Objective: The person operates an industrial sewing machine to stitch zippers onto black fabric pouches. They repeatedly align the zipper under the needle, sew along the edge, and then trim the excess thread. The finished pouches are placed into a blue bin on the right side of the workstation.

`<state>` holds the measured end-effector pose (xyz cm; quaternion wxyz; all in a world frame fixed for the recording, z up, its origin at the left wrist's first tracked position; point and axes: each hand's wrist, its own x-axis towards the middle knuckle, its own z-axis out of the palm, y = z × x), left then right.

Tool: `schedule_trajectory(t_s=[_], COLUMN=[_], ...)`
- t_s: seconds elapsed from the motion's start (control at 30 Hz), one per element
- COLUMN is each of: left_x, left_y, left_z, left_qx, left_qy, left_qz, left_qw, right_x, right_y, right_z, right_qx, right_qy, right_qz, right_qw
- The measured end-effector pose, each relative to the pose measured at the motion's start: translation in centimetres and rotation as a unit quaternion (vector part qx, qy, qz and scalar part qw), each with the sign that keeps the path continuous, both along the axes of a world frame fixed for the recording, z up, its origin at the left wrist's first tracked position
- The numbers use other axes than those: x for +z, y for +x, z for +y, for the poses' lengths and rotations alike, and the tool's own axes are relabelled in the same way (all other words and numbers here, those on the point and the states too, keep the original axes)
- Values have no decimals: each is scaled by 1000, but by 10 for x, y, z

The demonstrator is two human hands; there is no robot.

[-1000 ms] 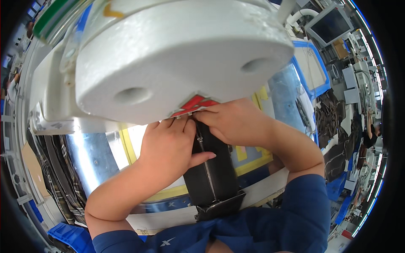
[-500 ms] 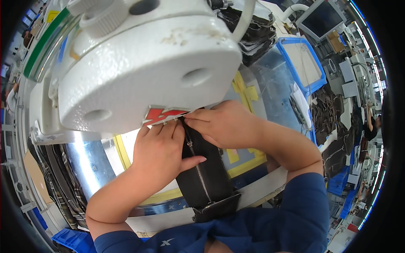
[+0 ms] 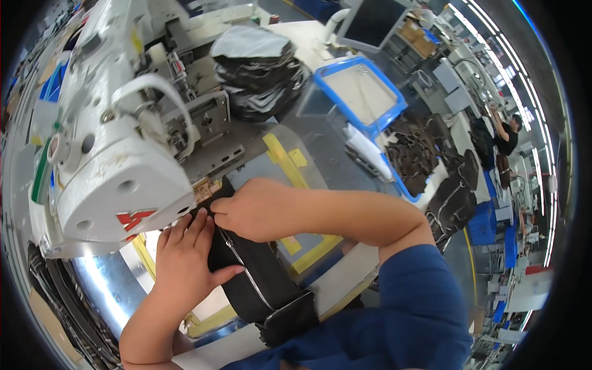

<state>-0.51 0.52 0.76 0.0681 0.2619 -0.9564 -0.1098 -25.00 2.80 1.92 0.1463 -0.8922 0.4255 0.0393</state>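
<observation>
A black fabric piece (image 3: 255, 280) with a long metal zipper runs beneath the white sewing machine head (image 3: 126, 185), which bears a red emblem. My left hand (image 3: 188, 262) lies on the piece's left side, fingers spread toward the needle area and thumb reaching toward the zipper. My right hand (image 3: 253, 209) has bent fingers closed on the upper part of the piece beside the zipper, close to the needle area; the fingertips are partly hidden. A folded end with a second zipper (image 3: 290, 314) lies near my body. Yellow tape strips (image 3: 280, 160) mark the plate around the piece.
A grey-black stack (image 3: 256, 71) stands behind the machine. At right are a blue-framed panel (image 3: 357, 92), dark cut pieces (image 3: 413, 154), a monitor (image 3: 370, 21) and blue bins (image 3: 484, 222). Dark strips (image 3: 61, 296) hang at left. Another person (image 3: 505, 135) stands far right.
The view has swung, so the machine head sits further left and more of its mechanism and the bench behind it shows. Both hands remain on the black piece near the needle area.
</observation>
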Motion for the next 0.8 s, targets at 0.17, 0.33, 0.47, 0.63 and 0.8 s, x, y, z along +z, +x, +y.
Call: schedule_trajectory(t_s=[0.17, 0.33, 0.47, 0.63, 0.8], left_x=[-18, -25, -25, -25, -27], left_y=[-9, -7, -12, -9, -4], left_z=[3, 0, -2, -3, -4], left_qx=[-15, -24, -37, -38, -42], left_qy=[-17, -53, -60, -56, -50], left_qz=[43, 55, 61, 50, 46], left_qw=[999, 997, 996, 996, 997], right_x=[-4, 3, -27, -80, -81], right_y=[-62, -223, -384, -474, -463], right_z=[16, -17, -15, -16, -33], right_qx=[-105, -461, -629, -535, -558], right_qy=[-46, -259, -246, -288, -205], right_qz=[-122, -188, -2, 75, 93], right_qw=[986, 827, 738, 791, 799])
